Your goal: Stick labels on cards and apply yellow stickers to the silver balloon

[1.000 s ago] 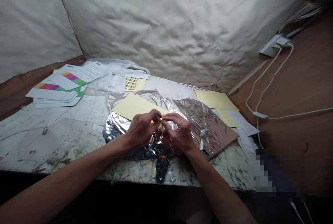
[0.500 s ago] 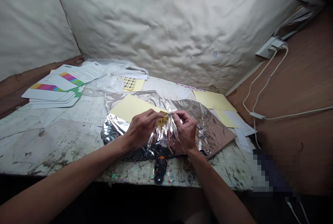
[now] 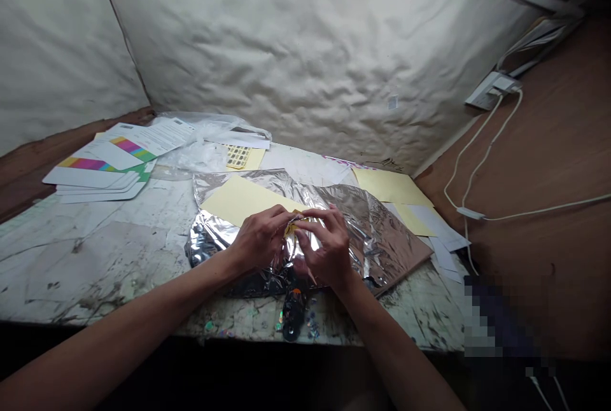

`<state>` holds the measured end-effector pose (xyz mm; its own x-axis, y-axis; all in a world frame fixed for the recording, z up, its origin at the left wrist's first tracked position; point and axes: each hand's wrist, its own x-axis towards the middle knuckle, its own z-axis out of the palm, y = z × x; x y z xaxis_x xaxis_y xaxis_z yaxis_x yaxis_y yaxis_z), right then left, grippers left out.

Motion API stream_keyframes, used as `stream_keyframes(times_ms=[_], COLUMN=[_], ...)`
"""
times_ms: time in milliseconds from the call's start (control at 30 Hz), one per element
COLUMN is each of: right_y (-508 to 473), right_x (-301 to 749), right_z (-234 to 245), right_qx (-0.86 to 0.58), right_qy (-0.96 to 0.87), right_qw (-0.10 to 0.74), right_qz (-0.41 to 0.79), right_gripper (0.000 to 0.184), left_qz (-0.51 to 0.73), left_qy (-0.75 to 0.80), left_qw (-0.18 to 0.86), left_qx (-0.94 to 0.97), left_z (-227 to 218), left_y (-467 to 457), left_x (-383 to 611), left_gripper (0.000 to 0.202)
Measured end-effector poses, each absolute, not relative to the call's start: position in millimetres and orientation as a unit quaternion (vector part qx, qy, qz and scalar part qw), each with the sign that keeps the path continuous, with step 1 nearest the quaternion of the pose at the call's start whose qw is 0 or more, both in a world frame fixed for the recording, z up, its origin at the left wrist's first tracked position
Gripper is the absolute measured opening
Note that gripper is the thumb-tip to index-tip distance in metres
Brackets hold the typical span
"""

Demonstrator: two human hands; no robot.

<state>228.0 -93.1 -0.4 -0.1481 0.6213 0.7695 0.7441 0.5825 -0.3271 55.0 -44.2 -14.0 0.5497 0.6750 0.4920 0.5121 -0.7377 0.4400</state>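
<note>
As viewed from the wearer's head, with 12 o'clock at the far wall, the work surface is a scuffed, paint-stained white tabletop [image 3: 95,258]. Behind it rises a padded cream fabric wall [image 3: 305,48], and a brown wooden panel [image 3: 539,144] runs along the 3 o'clock side.

Other items, by position:
- 2 o'clock: a white wall socket [image 3: 489,90] with a white cable [image 3: 520,210] trailing down the panel.
- 10 o'clock: a stack of white cards with rainbow stripes [image 3: 90,172].
- 11 o'clock: a clear plastic bag [image 3: 195,147] and a small sheet of yellow stickers [image 3: 237,156].
- 1 o'clock: pale yellow sheets [image 3: 389,185] and loose white paper slips [image 3: 442,236].
- 4 o'clock: a pixelated patch [image 3: 501,315] conceals whatever is there.
- 6 o'clock: a round black object with an orange mark [image 3: 292,315] among scattered sequins [image 3: 310,327], at the table's near edge.

Centre: a crumpled silver foil sheet [image 3: 382,233] lies under the hands, with a pale yellow card [image 3: 238,201] on it at 11 o'clock.

A small gold-yellow scrap [image 3: 292,228] sits at the centre, where the left hand [image 3: 260,242] and right hand [image 3: 329,249] meet above the foil. The curled fingers of both hands close around it, apparently pinching it from either side, though they hide much of it.
</note>
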Motion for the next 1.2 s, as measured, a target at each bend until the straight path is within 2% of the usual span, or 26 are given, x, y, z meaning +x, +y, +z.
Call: stream_keyframes(times_ms=[100,167,300,467,567,667,733,1033,1200], right_y=[-91.5,-89.2,-84.8,-95.8,-114.6,-132.6,-139.9,-143.4,-138.8], right_x=[236.4,242.5,252.0,253.3,252.6,253.9,255.1,251.8,255.5], right_z=[4.7,6.3,5.5,15.2,17.8,6.3,-5.0,-7.8,-8.4], right_qx=[-0.47,-0.466,-0.441,-0.454,-0.489,-0.522,-0.538,-0.581,-0.567], right_qy=[-0.734,-0.749,-0.783,-0.767,-0.713,-0.656,-0.633,-0.679,-0.697], right_qw=[0.49,0.471,0.436,0.444,0.461,0.428,0.407,0.314,0.299], right_qz=[-0.017,0.024,0.05,0.087,0.2,0.337,0.378,0.32,0.321], right_gripper=[0.023,0.026,0.01,0.005,0.003,0.01,0.012,0.015,0.014], left_qz=[0.316,0.295,0.283,0.273,0.257,0.229,0.224,0.216,0.21], left_qy=[0.324,0.309,0.287,0.301,0.33,0.327,0.316,0.312,0.307], left_qw=[0.114,0.092,0.066,0.067,0.083,0.096,0.095,0.084,0.076], left_qx=[0.884,0.899,0.913,0.911,0.905,0.912,0.917,0.922,0.925], left_z=[-16.2,-18.6,-21.1,-19.9,-21.8,-24.7,-25.6,-24.9,-24.9], left_y=[-41.1,-39.1,-37.7,-36.1,-32.9,-30.8,-31.1,-35.3,-33.9], left_x=[52.8,52.2,52.2,51.3,50.3,50.4,51.3,52.2,51.6], left_gripper=[0.028,0.03,0.032,0.034,0.027,0.022,0.023,0.029,0.029])
